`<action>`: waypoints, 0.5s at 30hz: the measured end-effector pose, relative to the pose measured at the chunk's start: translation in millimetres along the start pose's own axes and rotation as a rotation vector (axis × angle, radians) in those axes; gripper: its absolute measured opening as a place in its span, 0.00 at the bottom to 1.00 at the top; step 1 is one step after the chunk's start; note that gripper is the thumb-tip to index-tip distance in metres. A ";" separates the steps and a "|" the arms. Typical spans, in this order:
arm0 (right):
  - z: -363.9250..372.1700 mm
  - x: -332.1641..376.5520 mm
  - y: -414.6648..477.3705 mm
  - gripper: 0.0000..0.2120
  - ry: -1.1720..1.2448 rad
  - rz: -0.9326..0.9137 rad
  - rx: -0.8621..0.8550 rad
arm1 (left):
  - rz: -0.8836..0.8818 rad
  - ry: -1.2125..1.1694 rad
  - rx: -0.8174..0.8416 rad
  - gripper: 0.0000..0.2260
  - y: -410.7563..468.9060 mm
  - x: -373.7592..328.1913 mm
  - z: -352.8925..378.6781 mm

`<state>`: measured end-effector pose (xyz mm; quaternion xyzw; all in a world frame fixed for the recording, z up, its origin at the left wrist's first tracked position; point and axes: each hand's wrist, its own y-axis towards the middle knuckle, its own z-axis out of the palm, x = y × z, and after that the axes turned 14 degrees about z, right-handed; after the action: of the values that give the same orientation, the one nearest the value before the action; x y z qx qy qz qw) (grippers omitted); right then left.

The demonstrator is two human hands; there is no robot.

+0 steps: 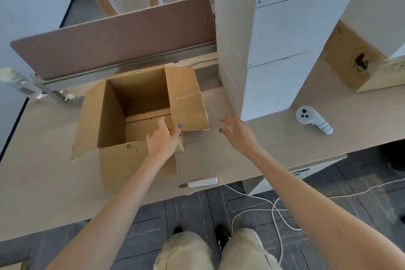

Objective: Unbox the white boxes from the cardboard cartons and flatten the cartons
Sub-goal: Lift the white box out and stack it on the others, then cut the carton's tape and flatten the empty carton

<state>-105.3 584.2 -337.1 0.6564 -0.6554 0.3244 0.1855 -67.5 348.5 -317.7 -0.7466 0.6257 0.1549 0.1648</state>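
Head view: an open carton [105, 116] is seen standing left of centre on the worktop [43, 149], its top flaps splayed and its interior bare down to the bottom flaps. White boxes [280, 39] are stacked tall at the upper right of the frame, apart from the carton. The left hand [163, 138] is held at the carton's near right corner, fingers loosely extended over the rim. Nothing is gripped, and contact with the board cannot be confirmed. The right hand [238, 130] is spread above the worktop just right of the right flap [186, 98], with nothing held.

Handling, as judged: the emptied carton is expected to be light, stiff across its panels and yielding at the creases. A ragged tear is noted on the near rim, so the board there may be weak. Hold is best taken on opposite walls near the corners, so the carton can be tipped and its bottom seam reached. Smooth board may slip under flat palms, so edges should be pinched.
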 end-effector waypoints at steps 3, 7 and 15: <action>8.9 -2.7 5.0 0.13 0.006 0.028 0.017 | -0.014 -0.018 0.021 0.24 13.4 -0.4 3.2; 15.3 -4.6 7.2 0.12 0.020 0.058 0.031 | 0.070 -0.020 0.044 0.19 20.7 -5.3 -1.5; 21.7 11.7 9.2 0.11 0.078 0.037 0.032 | -0.017 -0.043 -0.255 0.16 10.4 5.8 -50.7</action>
<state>-111.2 560.4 -346.6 0.6339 -0.6545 0.3634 0.1945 -75.5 319.4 -275.3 -0.7632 0.5908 0.2481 0.0831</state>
